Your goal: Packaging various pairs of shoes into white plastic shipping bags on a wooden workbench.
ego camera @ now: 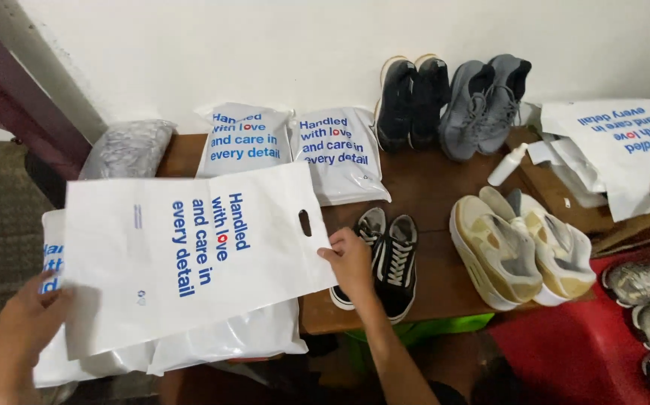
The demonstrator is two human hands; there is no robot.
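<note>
An empty white bag (190,255) is held flat at near left, pinched at its edges by the left hand (28,330) and right hand (351,259), beside the unbagged black sneakers (388,262); two filled bags (295,146) stand far behind.

left hand (25,330) and right hand (351,261) reach forward, well apart, each grip pinched closed, forearms extended.

Flat bag (190,255) on bag stack (212,341) at table (430,187) left; low sneakers (385,259) beside it, thick-soled pair (520,247) right, two pairs (452,101) behind.
</note>
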